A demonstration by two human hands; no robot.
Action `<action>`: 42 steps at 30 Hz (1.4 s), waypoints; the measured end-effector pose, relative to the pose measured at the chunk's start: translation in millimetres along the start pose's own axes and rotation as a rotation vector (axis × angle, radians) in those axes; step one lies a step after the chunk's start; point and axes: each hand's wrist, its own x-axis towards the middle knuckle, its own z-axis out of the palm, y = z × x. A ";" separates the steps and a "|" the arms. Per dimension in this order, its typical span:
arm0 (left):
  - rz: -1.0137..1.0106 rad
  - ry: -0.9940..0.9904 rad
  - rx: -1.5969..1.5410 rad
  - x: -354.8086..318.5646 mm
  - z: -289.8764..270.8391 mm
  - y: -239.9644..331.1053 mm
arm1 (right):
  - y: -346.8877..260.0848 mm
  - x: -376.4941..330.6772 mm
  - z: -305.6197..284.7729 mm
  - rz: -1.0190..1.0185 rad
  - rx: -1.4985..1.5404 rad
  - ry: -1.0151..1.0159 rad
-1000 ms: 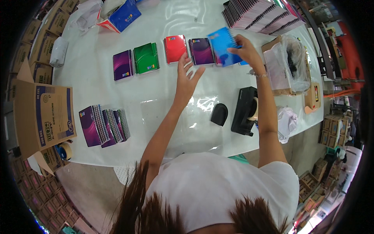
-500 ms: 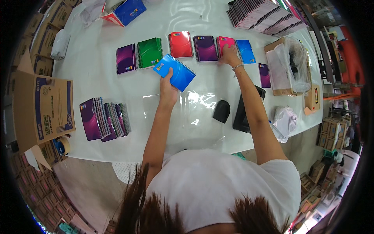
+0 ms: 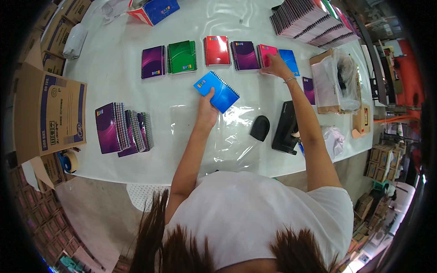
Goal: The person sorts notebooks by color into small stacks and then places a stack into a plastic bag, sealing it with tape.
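My left hand (image 3: 207, 109) holds a blue spiral notebook (image 3: 218, 93), thumb on its cover, tilted above the table. My right hand (image 3: 278, 67) reaches to a pink spiral notebook (image 3: 265, 51), fingers and thumb curled at its lower right part and partly covering it. The pink one lies in a row with a purple notebook (image 3: 153, 63), a green notebook (image 3: 181, 57), a red notebook (image 3: 217, 51), a second purple notebook (image 3: 245, 55) and another blue notebook (image 3: 288, 60), which my right hand partly hides.
Purple notebooks (image 3: 108, 129) lie fanned at left, beside an open carton (image 3: 52, 113). A black stapler-like tool (image 3: 284, 129) and a dark rounded object (image 3: 260, 128) lie near my right arm. Tall notebook stacks (image 3: 309, 25) stand far right, above a plastic-lined box (image 3: 324, 86).
The whole view has shifted slightly. My left hand with the blue notebook has come a little nearer and to the right. My right hand has slid rightward across the pink notebook.
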 end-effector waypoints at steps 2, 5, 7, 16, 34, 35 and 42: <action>-0.014 -0.004 -0.006 -4.4 4.0 0.8 | -0.7 -7.8 0.5 -0.052 -0.024 0.047; -0.039 -0.046 -0.041 -4.0 7.6 1.5 | 1.7 -26.1 8.6 -0.185 -0.095 0.203; -0.063 -0.074 -0.030 -4.2 7.6 3.1 | 2.9 -36.1 17.4 -0.248 -0.197 0.296; -0.186 -0.165 -0.091 -2.2 22.7 9.4 | 23.7 -42.1 -13.2 -0.266 0.057 0.092; -0.369 -0.487 0.141 -16.5 19.5 60.7 | -113.1 -9.8 -17.9 -0.307 0.623 0.287; -0.371 -0.452 0.121 -14.2 21.0 56.8 | -92.3 7.2 6.3 -0.203 0.402 0.414; -0.154 -0.155 -0.006 -15.8 -9.0 51.1 | -137.0 36.0 35.1 -0.433 0.156 0.454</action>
